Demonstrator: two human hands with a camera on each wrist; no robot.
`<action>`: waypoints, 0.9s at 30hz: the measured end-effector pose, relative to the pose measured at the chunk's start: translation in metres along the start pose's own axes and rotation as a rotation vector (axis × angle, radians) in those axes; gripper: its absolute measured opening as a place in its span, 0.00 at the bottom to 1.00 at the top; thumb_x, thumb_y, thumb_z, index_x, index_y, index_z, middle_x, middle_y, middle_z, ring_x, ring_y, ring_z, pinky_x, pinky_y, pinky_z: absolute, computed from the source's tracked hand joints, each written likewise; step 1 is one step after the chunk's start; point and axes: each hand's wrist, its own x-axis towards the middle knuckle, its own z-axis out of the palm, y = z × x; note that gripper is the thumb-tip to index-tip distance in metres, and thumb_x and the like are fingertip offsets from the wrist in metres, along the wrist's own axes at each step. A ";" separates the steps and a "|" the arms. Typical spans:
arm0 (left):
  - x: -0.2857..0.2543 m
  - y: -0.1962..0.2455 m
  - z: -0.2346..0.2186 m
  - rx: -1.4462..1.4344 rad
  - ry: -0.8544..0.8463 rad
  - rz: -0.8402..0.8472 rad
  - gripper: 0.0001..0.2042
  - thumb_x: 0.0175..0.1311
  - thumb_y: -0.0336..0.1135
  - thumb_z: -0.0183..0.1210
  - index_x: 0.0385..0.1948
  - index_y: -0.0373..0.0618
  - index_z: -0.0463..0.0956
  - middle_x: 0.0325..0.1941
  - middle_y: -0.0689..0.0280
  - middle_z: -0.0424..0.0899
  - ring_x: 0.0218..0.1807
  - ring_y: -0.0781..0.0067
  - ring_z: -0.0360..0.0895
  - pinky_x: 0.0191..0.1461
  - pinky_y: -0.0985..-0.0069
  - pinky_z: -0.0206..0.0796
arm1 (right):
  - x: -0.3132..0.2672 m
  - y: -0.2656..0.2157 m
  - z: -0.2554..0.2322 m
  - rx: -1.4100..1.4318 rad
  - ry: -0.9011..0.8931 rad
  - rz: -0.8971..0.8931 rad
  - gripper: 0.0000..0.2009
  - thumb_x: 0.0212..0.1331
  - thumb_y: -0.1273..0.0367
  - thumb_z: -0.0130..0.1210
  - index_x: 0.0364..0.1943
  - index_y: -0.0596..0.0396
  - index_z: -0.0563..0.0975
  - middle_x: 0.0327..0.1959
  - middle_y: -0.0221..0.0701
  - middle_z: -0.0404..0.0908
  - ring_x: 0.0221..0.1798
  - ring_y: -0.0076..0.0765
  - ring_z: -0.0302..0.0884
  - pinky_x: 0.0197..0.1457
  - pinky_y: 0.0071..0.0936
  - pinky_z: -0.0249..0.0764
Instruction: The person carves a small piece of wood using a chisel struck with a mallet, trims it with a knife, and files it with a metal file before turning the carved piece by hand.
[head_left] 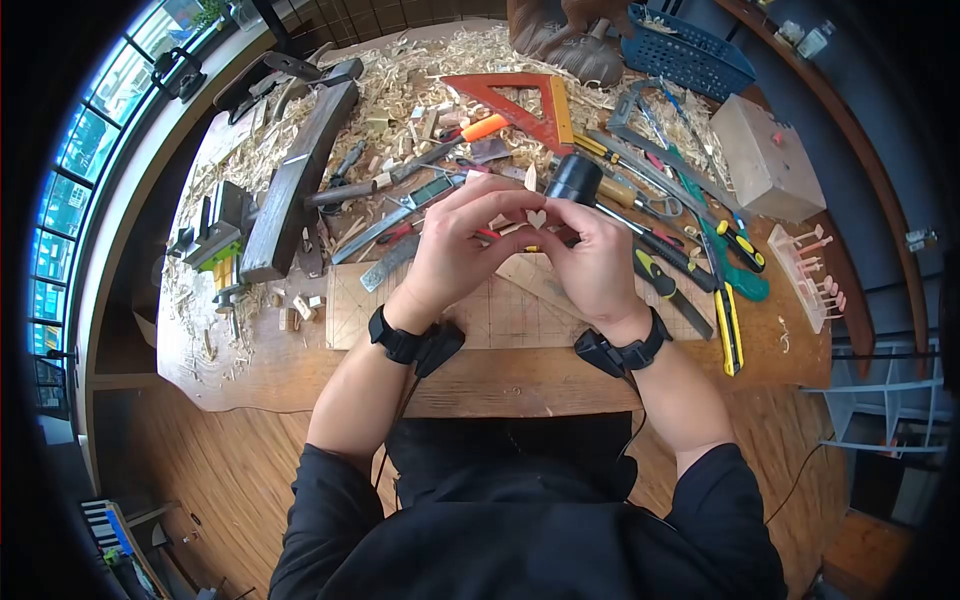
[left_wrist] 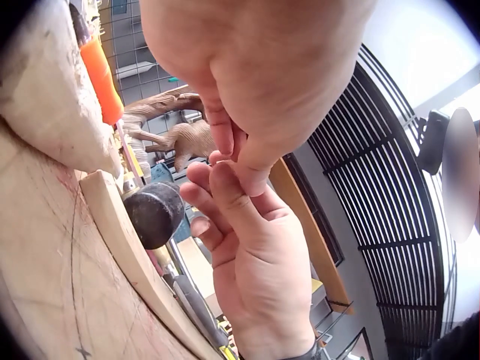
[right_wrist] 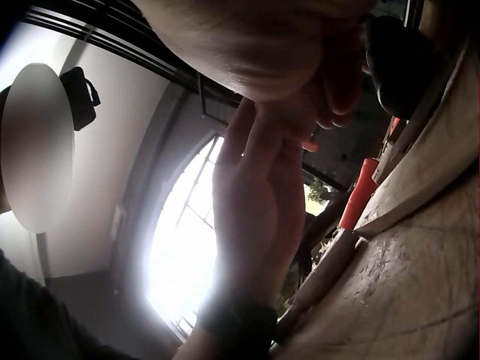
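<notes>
Between the fingertips of both hands is a small pale wooden heart (head_left: 537,219), held up over the workbench. My left hand (head_left: 465,235) pinches it from the left with thumb and fingers. From the right, my right hand (head_left: 598,255) pinches it the same way, so the two hands nearly form a ring. In the left wrist view the fingertips of the left hand (left_wrist: 255,82) and right hand (left_wrist: 259,262) meet, and they hide the heart. Below the hands lies a flat wooden board (head_left: 430,320) with drawn lines.
A black mallet (head_left: 573,180) lies just beyond the hands. Right of them are a yellow utility knife (head_left: 731,330), a wooden block (head_left: 770,155) and a rack of pink pieces (head_left: 805,275). A red triangle square (head_left: 510,105) and a dark beam (head_left: 300,185) lie among shavings.
</notes>
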 end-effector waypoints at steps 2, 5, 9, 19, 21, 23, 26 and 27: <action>-0.002 -0.003 0.003 -0.010 0.002 -0.008 0.17 0.54 0.25 0.77 0.48 0.42 0.88 0.45 0.63 0.89 0.41 0.68 0.87 0.44 0.72 0.83 | -0.001 0.000 -0.002 0.026 0.003 0.030 0.15 0.59 0.79 0.68 0.52 0.58 0.87 0.39 0.41 0.90 0.38 0.41 0.92 0.41 0.31 0.85; -0.002 -0.002 0.003 -0.016 0.006 -0.018 0.17 0.54 0.25 0.78 0.47 0.43 0.88 0.45 0.63 0.89 0.42 0.68 0.87 0.44 0.72 0.83 | -0.002 -0.001 -0.002 0.055 -0.007 0.059 0.16 0.60 0.80 0.67 0.53 0.58 0.87 0.39 0.43 0.91 0.38 0.42 0.93 0.42 0.31 0.86; -0.004 -0.004 0.004 -0.014 0.011 0.000 0.16 0.54 0.25 0.78 0.46 0.43 0.89 0.46 0.63 0.89 0.43 0.67 0.87 0.44 0.72 0.83 | -0.004 0.001 -0.001 0.042 0.005 0.024 0.16 0.60 0.79 0.67 0.53 0.59 0.87 0.37 0.43 0.91 0.37 0.42 0.93 0.42 0.31 0.86; -0.006 -0.009 0.002 -0.163 0.014 -0.062 0.15 0.57 0.23 0.76 0.46 0.41 0.88 0.47 0.64 0.89 0.47 0.72 0.86 0.46 0.76 0.81 | -0.005 -0.002 -0.002 0.075 0.049 -0.025 0.16 0.60 0.77 0.72 0.53 0.57 0.87 0.41 0.40 0.92 0.38 0.37 0.92 0.40 0.29 0.86; -0.007 -0.012 0.002 -0.388 0.011 -0.153 0.14 0.62 0.20 0.74 0.49 0.37 0.86 0.51 0.63 0.87 0.50 0.75 0.85 0.50 0.77 0.81 | -0.006 -0.002 -0.002 0.066 0.069 -0.040 0.16 0.60 0.78 0.72 0.53 0.57 0.87 0.42 0.39 0.92 0.39 0.35 0.92 0.40 0.27 0.86; -0.009 -0.015 0.003 -0.517 0.016 -0.191 0.14 0.64 0.20 0.72 0.51 0.35 0.85 0.53 0.62 0.86 0.51 0.75 0.85 0.52 0.77 0.81 | -0.005 -0.002 -0.003 0.057 0.087 -0.054 0.16 0.60 0.78 0.72 0.53 0.57 0.87 0.42 0.38 0.92 0.39 0.32 0.92 0.39 0.26 0.85; -0.010 -0.015 0.002 -0.689 0.009 -0.278 0.14 0.67 0.19 0.70 0.53 0.31 0.83 0.57 0.61 0.84 0.53 0.74 0.85 0.57 0.76 0.81 | -0.005 -0.004 -0.004 0.083 0.106 -0.066 0.16 0.60 0.79 0.72 0.52 0.57 0.87 0.42 0.36 0.92 0.39 0.30 0.92 0.39 0.25 0.85; -0.011 -0.015 0.001 -0.731 -0.002 -0.321 0.14 0.69 0.18 0.69 0.55 0.30 0.82 0.58 0.60 0.83 0.55 0.73 0.85 0.59 0.75 0.81 | -0.005 -0.008 -0.006 0.084 0.105 -0.055 0.15 0.61 0.79 0.72 0.52 0.58 0.87 0.41 0.34 0.92 0.39 0.26 0.90 0.42 0.23 0.84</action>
